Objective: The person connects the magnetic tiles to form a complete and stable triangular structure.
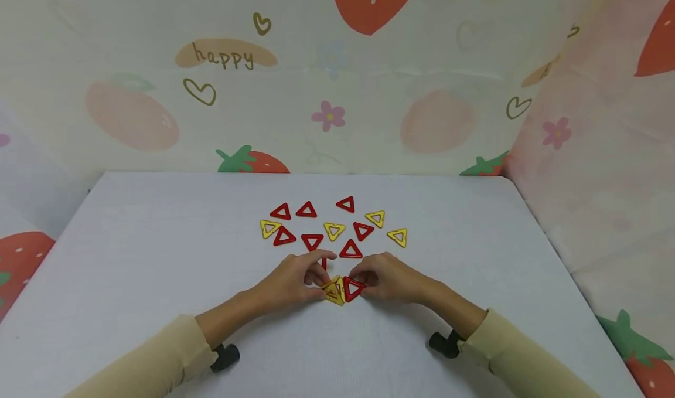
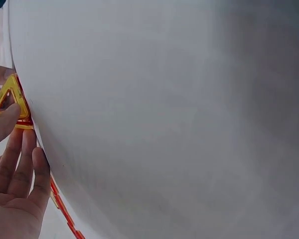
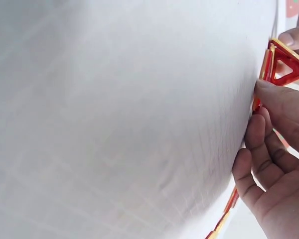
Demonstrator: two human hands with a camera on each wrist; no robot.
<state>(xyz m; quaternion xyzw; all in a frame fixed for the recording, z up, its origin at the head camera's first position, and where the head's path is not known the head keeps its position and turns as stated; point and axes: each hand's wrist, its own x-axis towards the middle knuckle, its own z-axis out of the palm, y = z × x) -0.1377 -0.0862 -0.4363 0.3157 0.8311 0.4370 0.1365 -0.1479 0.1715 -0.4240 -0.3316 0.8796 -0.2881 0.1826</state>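
Note:
My left hand (image 1: 292, 278) pinches a yellow triangular magnetic tile (image 1: 340, 299) between thumb and fingers, near the front middle of the table. More than one yellow tile seems layered there; how they join is hard to tell. Touching or right beside them is a red triangular tile (image 1: 345, 289), its right corner pinched by my right hand (image 1: 392, 278). In the left wrist view the yellow tile (image 2: 21, 97) stands tilted up, with red behind it. The right wrist view shows a red triangle (image 3: 295, 74) edged with yellow, partly covered by fingers.
Beyond the hands several loose red tiles (image 1: 364, 254) and yellow tiles (image 1: 334, 224) lie flat on the white table (image 1: 158, 240). One red tile (image 1: 324, 264) is partly hidden by the left hand. A patterned cloth wall (image 1: 369, 134) rises behind the table.

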